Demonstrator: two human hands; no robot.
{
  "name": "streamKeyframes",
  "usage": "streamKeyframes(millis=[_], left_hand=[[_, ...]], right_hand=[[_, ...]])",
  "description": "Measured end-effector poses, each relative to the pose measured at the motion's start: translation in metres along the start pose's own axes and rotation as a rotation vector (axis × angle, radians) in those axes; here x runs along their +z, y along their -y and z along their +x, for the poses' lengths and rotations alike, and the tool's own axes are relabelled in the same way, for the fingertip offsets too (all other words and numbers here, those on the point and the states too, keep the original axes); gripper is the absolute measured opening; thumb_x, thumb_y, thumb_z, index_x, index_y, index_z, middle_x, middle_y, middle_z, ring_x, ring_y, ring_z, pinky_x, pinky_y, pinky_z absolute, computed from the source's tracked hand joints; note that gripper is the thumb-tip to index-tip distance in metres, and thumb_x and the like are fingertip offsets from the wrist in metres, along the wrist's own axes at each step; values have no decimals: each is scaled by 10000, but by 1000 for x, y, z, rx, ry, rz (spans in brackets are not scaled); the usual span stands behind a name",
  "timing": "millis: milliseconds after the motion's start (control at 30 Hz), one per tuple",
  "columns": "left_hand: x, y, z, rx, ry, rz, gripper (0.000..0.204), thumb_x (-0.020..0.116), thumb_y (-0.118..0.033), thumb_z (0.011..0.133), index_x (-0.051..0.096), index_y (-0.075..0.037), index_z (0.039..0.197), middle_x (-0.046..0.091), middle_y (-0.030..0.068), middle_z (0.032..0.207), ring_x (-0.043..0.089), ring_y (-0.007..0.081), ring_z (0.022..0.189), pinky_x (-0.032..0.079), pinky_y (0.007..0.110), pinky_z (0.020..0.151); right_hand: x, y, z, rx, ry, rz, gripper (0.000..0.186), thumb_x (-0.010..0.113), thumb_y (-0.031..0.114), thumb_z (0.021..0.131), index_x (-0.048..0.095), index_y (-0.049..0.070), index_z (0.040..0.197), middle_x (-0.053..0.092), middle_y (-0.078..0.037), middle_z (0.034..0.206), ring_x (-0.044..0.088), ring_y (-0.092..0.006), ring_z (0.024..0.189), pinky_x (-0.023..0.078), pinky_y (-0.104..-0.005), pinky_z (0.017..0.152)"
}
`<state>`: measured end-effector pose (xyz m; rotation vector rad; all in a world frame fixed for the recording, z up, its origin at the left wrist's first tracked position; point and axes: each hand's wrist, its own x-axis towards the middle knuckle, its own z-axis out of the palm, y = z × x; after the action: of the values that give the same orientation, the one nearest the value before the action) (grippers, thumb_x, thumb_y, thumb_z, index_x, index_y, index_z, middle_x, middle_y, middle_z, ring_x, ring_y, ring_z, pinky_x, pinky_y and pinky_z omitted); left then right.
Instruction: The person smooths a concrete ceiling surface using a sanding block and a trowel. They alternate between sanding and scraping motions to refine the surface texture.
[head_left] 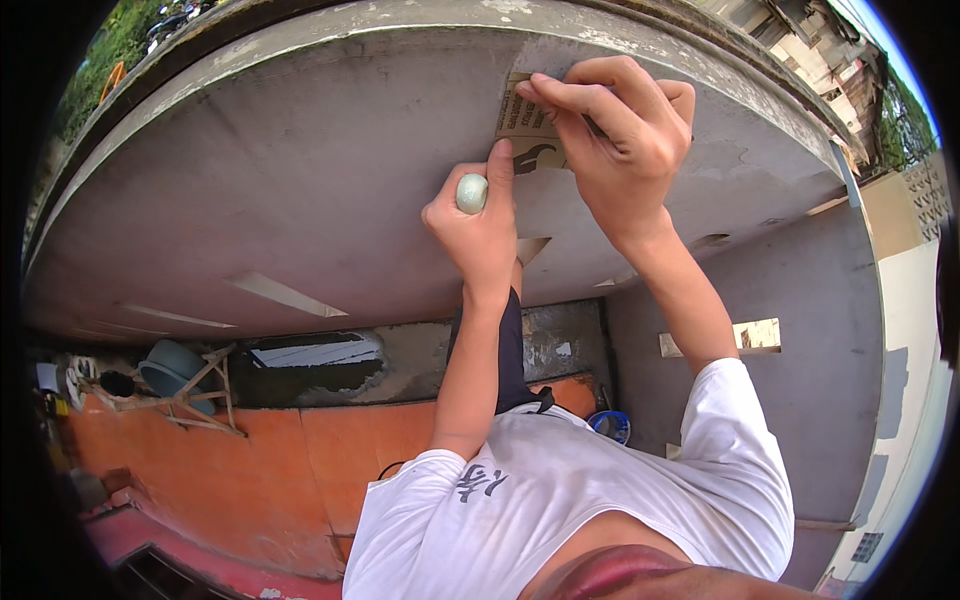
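My left hand [472, 225] is closed around a tool with a pale, rounded handle end [471, 194]; the rest of it is hidden, so its kind cannot be told. The thumb points upward at the lower left edge of a brown, printed piece of sandpaper [525, 118]. My right hand [625, 140] pinches that sandpaper near its upper edge with thumb and forefinger, the other fingers curled. The sandpaper lies in front of the grey wall [330, 150], close below its top edge; whether it is pressed flat against it cannot be told.
Narrow slots [287, 295] pierce the grey wall low down, and a side wall [800, 400] stands at right. Below lie a puddle [315, 365] and an orange surface [270, 470]. A grey-blue basin [172, 370] is by a wooden frame [185, 405]; a blue roll [610, 427] is beside me.
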<state>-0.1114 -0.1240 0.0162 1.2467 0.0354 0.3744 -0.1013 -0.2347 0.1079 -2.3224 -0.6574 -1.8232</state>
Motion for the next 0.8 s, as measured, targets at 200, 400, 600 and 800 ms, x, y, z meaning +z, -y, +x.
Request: streamKeyframes(millis=[200, 400, 600, 800], left_hand=[[-16, 53, -31, -14, 11, 183, 385, 773, -244, 960, 658, 34, 719, 531, -3, 561, 464, 59, 559, 388, 276, 512], [-7, 21, -26, -67, 7, 65, 421, 751, -333, 979, 663, 13, 756, 529, -18, 568, 485, 76, 521, 383, 268, 495], [4, 76, -40, 31, 9, 240, 434, 734, -336, 991, 668, 21, 753, 533, -8, 567, 472, 73, 527, 380, 271, 500], [43, 90, -72, 84, 154, 300, 360, 772, -230, 949, 689, 44, 730, 569, 83, 521, 516, 117, 500, 445, 335, 509]], right_hand=[[-7, 12, -64, 116, 166, 10, 156, 894, 181, 722, 782, 202, 828, 664, 97, 757, 533, -78, 596, 262, -299, 665], [-1, 10, -23, 70, 10, 6, 131, 862, 202, 724, 732, 217, 728, 564, 98, 684, 547, -106, 609, 286, -334, 674], [-13, 3, -78, 248, 45, 7, 123, 886, 170, 725, 766, 184, 749, 541, 81, 617, 467, -98, 543, 258, -312, 680], [-61, -37, -120, 458, 102, -64, 92, 880, 128, 743, 814, 122, 807, 649, 44, 649, 522, -101, 582, 282, -306, 693]])
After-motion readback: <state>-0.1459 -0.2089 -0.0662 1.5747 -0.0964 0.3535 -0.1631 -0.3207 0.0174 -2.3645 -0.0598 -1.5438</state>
